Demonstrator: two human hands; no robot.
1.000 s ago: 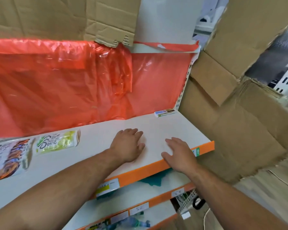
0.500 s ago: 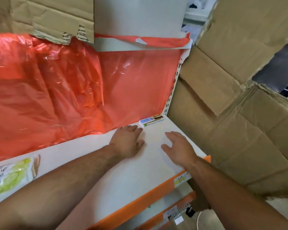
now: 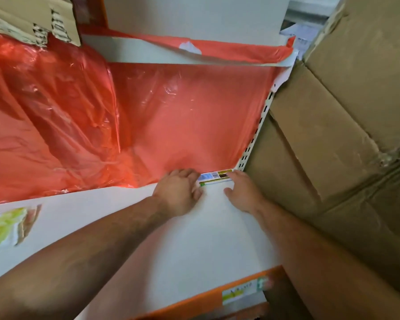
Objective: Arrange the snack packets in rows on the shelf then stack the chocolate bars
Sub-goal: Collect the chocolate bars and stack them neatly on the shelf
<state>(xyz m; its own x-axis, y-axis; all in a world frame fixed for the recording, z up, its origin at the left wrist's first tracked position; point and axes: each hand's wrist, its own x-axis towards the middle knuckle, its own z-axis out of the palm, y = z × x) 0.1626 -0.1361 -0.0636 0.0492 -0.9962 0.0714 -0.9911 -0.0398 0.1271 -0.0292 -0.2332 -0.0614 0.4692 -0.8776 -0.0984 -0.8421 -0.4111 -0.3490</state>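
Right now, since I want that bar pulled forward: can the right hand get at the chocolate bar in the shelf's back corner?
Probably yes: the right hand already touches the chocolate bar, with nothing between them.

Both bare forearms reach forward and upward from the lower edge of the view, converging toward the back. The left hand [image 3: 179,192] lies palm down, fingers curled slightly, thumb pointing right. The right hand [image 3: 243,191] is also palm down, fingers extended forward, thumb spread toward the left hand. Neither hand closes its grip on anything.
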